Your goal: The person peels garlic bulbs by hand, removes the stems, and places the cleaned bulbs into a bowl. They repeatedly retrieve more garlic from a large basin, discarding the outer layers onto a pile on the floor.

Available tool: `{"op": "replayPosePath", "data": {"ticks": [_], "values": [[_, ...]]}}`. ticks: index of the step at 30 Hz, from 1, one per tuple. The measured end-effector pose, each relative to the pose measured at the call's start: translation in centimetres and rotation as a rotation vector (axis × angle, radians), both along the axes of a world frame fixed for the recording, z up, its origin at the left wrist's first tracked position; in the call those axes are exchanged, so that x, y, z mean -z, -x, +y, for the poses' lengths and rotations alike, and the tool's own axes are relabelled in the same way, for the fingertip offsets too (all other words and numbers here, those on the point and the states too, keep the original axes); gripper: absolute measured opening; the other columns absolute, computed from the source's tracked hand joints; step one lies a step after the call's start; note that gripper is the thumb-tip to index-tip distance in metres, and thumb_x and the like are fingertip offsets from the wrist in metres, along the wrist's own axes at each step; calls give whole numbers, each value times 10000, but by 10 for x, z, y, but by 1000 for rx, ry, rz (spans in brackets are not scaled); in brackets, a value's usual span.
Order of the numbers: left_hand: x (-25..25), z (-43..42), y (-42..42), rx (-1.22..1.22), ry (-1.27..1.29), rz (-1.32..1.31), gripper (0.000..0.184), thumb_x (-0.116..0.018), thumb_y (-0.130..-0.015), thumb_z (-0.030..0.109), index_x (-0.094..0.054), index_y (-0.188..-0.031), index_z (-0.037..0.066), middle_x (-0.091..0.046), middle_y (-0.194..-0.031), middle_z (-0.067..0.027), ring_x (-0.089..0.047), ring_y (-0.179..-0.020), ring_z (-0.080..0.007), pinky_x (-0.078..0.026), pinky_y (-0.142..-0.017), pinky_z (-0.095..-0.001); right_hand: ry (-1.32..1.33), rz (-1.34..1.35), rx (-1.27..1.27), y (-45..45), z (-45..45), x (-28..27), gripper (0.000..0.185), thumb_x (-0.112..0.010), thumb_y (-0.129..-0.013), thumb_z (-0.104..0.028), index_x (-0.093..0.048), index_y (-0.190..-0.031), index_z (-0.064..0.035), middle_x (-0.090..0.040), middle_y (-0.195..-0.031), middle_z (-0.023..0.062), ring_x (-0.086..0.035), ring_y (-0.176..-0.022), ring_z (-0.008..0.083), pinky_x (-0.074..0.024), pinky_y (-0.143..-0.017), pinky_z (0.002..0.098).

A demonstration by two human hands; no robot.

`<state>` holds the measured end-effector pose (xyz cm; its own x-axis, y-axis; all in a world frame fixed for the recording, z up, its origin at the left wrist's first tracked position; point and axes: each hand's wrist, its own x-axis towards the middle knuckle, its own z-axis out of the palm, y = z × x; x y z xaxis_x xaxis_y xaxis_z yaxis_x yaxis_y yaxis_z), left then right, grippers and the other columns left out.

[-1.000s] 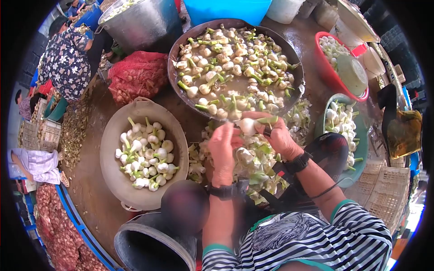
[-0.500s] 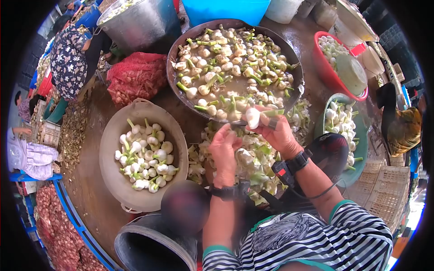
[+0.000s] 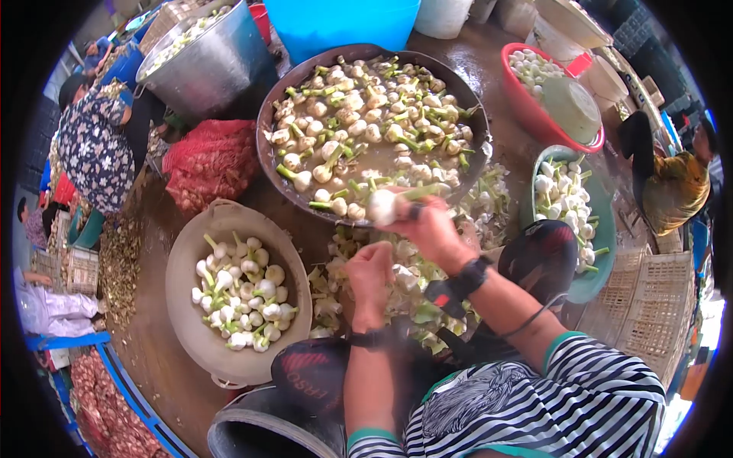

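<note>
White bulb (image 3: 382, 207), one, with stem: held in the right hand (image 3: 431, 229), its fingers closed about it, seen against the near edge of the wide pan (image 3: 269, 114); a dark item (image 3: 414, 211) is borne at those fingers, too blurred to be named. Left hand (image 3: 370, 275): placed nearer the body, apart from the bulb, fingers curled; whether anything is pinched cannot be told. Step in hand, as judged: the cleaning of a single bulb by hand. Next move, as judged: a firm hold on the stem is called for, with free left fingers for any loose skin. Beneath the hands: peelings (image 3: 427, 305), heaped. In the pan: stemmed bulbs (image 3: 372, 133), many, browned, in murky liquid. To the left: pale basin (image 3: 183, 305), part filled with cleaner bulbs. To the right: green basin (image 3: 601, 256), likewise stocked; beyond it, red basin (image 3: 519, 107).
</note>
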<state>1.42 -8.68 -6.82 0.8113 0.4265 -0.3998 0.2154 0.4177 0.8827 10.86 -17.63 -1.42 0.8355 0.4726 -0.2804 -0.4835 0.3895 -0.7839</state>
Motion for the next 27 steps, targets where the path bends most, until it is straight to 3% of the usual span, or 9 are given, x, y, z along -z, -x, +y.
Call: {"op": "replayPosePath", "data": {"ticks": [2,6,8,9,16,18,19,22,27], "values": [[3,-3,0,241,-180,111,193,-569,-877,148,-603,-932,-34,-564,-636,-32,-509,-495,-110,-409,-444,-259,99,-258,-339,10,31,7,457,-554,-831,1,-467,-1279,-5,-478,-1290,157,-521,-1139,273,-479,-913,376],[-6,-33,14,-143,768,-74,280,-561,-888,185,-558,-1091,-7,-621,-957,-83,-570,-832,-127,-462,-712,-273,148,-553,-754,23,59,-35,664,-580,-816,14,-307,-1411,-97,-295,-1457,116,-239,-1359,244,-324,-1051,422],[52,-10,12,357,-759,-287,228,-617,-813,131,-617,-979,-25,-652,-924,-95,-581,-805,-119,-464,-697,-280,470,-669,-702,-18,53,-22,617,-590,-765,35,-412,-1346,-75,-504,-1304,140,-535,-1138,266,-461,-906,373],[24,-21,2,272,-429,175,166,-640,-748,90,-639,-854,-39,-676,-846,-123,-603,-757,-132,-470,-689,-285,637,-911,-527,-41,48,-3,604,-531,-659,104,-516,-1243,-51,-604,-1153,148,-616,-996,294,-493,-835,351],[12,-26,-15,262,-273,171,192,-639,-803,80,-651,-956,-35,-645,-733,-50,-586,-672,-111,-470,-604,-243,1717,-1206,-462,-229,-31,146,208,-582,-666,-109,-654,-861,-102,-644,-846,105,-613,-810,288,-517,-635,422],[7,-29,-17,337,-88,157,408,-609,-880,133,-513,-1266,43,-643,-1039,-93,-595,-904,-125,-487,-762,-254,1698,-1491,-290,-233,-49,156,128,-593,-707,-196,-653,-804,-138,-612,-864,31,-518,-1018,239,-454,-775,407],[2,-33,-26,344,-175,190,283,-603,-890,173,-612,-1120,9,-646,-895,-66,-565,-765,-112,-451,-650,-253,1653,-1468,-318,-238,-53,161,123,-578,-731,-220,-652,-813,-164,-597,-909,11,-459,-1084,222,-412,-793,406],[-5,-33,-43,461,-294,235,200,-597,-895,182,-625,-844,-9,-494,-645,7,-304,-541,-90,-277,-487,-294,1570,-1445,-359,-253,-50,160,83,-586,-706,-194,-642,-699,-134,-632,-740,43,-537,-932,240,-438,-715,381],[-18,-32,-65,307,-80,227,309,-578,-897,292,-587,-1064,32,-603,-841,-68,-517,-658,-160,-433,-571,-324,1304,-1315,-306,-278,-59,112,99,-590,-625,-94,-606,-706,-41,-624,-725,167,-606,-767,336,-478,-638,424]]}}
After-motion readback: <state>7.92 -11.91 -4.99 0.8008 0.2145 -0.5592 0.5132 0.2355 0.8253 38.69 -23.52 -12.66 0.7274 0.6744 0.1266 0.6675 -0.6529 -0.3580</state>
